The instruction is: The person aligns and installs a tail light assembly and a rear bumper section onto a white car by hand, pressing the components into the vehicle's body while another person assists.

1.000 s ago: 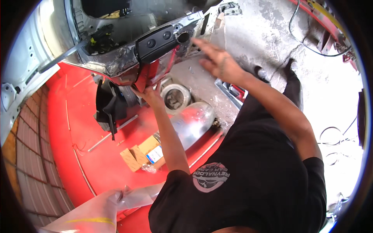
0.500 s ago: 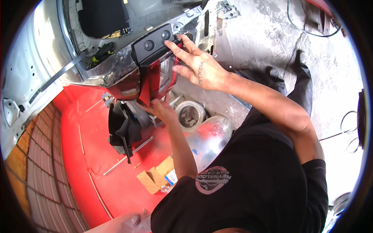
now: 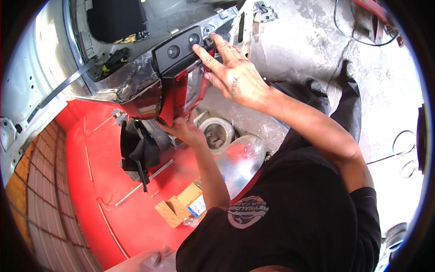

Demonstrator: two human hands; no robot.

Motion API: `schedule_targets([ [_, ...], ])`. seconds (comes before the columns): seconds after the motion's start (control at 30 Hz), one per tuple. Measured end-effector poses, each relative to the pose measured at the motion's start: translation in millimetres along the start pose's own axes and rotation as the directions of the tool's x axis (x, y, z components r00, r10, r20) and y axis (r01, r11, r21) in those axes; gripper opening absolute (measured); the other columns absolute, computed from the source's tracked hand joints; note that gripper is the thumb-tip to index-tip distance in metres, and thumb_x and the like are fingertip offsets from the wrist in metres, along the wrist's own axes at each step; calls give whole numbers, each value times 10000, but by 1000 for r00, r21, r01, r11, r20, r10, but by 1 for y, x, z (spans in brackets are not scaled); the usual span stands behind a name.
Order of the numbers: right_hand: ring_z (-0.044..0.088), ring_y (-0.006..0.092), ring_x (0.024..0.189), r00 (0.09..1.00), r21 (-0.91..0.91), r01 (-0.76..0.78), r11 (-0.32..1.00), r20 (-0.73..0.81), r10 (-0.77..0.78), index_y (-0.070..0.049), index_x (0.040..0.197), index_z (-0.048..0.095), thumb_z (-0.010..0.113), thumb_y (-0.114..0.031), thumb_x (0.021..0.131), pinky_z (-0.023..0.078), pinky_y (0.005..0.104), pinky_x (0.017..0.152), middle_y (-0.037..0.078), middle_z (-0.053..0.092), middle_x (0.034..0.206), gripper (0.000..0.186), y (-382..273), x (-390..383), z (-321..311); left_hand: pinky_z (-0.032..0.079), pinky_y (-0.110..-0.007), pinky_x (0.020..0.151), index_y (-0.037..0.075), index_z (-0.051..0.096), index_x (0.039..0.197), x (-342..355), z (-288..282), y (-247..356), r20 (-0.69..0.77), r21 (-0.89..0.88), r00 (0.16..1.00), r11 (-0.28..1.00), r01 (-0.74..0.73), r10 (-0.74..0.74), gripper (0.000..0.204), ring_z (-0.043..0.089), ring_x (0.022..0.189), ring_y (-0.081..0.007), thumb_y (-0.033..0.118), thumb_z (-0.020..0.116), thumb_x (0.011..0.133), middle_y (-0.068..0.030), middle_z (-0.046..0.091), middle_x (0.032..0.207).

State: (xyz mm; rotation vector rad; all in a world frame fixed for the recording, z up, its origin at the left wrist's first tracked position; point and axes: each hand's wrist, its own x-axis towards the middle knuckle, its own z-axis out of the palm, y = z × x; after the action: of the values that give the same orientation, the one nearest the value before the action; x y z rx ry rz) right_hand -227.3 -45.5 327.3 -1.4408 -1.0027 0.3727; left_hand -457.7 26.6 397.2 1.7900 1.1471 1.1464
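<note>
A red and clear tail light with a black top panel sits against the rear corner of a vehicle body. Two round recesses mark the panel. My right hand spans the light's right-hand edge, fingers spread: the index tip rests on the panel by a recess, another finger reaches the far end, and the thumb lies against the lens side. From below, my left hand grips the lower end of the light, thumb up against the red part; its other fingers are partly hidden.
Below lies a red floor area with a black plastic liner, a metal rod, cardboard boxes and a clear plastic bag. A round grey part lies beyond. A ribbed shutter stands at left.
My right hand's fingers have shifted slightly along the light's upper edge, more spread apart. The left hand keeps its hold underneath. The view has moved a little; the tail light stays in place.
</note>
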Motion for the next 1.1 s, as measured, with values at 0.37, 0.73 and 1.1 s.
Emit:
schedule_targets([
  [0.37, 246, 504, 1516, 989, 113, 135, 984, 52, -141, -21, 1520, 440, 662, -102, 834, 291, 625, 1184, 312, 221, 1636, 726, -32, -22, 3, 567, -633, 954, 208, 85, 1620, 2, 18, 11, -20, 15, 1000, 1000, 4, -4, 985, 463, 1374, -372, 526, 705, 925, -169, 318, 1589],
  [0.73, 408, 420, 1446, 975, 82, 198, 977, 91, -205, -43, 1511, 456, 672, -93, 850, 349, 576, 1173, 229, 403, 1569, 697, -10, -13, -26, 600, -599, 910, 151, 20, 1641, 9, 2, 8, -22, 21, 999, 999, -49, 50, 1074, 519, 1316, -399, 408, 744, 889, -205, 331, 1576],
  [1.1, 232, 523, 1501, 950, -10, 189, 982, 257, -180, 140, 1537, 224, 714, -130, 836, 280, 524, 1224, 369, 211, 1598, 897, -30, 9, -23, 558, -520, 1006, 157, 13, 1648, 16, -19, -18, -112, -127, 985, 981, -146, 132, 1186, 497, 1347, -352, 319, 851, 825, -194, 353, 1569],
])
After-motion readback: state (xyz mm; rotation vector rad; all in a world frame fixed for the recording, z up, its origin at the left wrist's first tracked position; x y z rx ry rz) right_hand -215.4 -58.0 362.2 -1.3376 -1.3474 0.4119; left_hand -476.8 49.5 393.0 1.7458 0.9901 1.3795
